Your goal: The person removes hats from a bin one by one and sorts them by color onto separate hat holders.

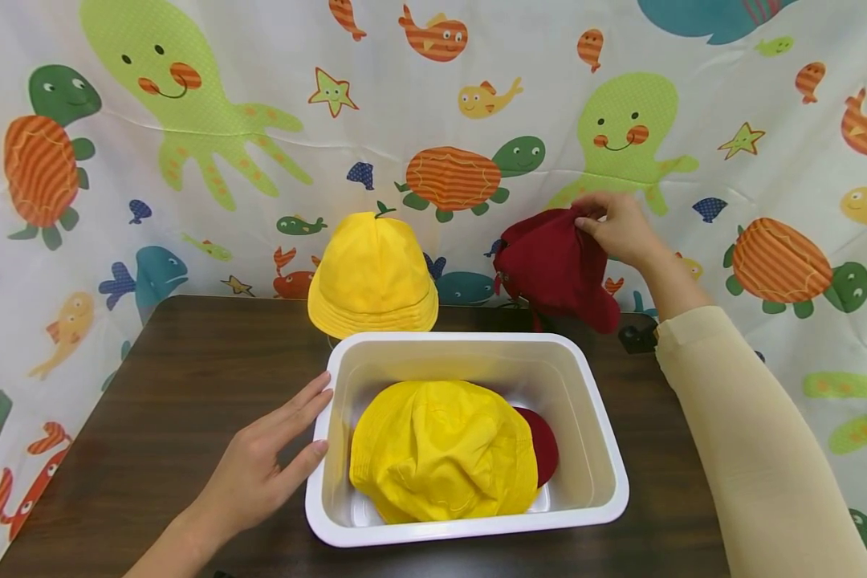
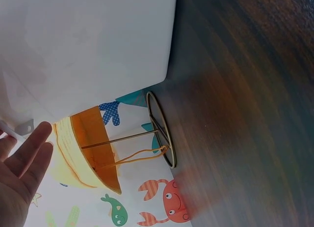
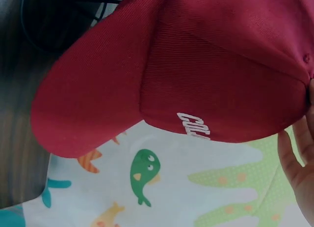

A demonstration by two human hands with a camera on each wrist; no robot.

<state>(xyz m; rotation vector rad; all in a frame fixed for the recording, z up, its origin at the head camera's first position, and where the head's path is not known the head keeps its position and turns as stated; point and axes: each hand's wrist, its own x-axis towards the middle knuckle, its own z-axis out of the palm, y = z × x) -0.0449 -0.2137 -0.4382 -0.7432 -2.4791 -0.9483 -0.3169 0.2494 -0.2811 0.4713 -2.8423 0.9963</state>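
My right hand (image 1: 614, 229) pinches a dark red baseball cap (image 1: 549, 261) by the top of its crown, at the back right of the table. White lettering shows on the cap's front in the right wrist view, where its brim (image 3: 88, 89) points left. Straight fingers of my left hand (image 1: 263, 453) touch the left rim of a white plastic tub (image 1: 470, 337). Inside the tub lies a crumpled yellow hat (image 1: 441, 449), with a dark red brim (image 1: 538, 445) sticking out from under its right side.
Behind the tub, another yellow hat (image 1: 372, 273) sits on a wire stand (image 2: 162, 133) with a round base. A black clip-like object (image 1: 637, 339) lies near my right sleeve. A curtain (image 1: 253, 48) with sea animals hangs behind the dark wooden table (image 1: 188, 385).
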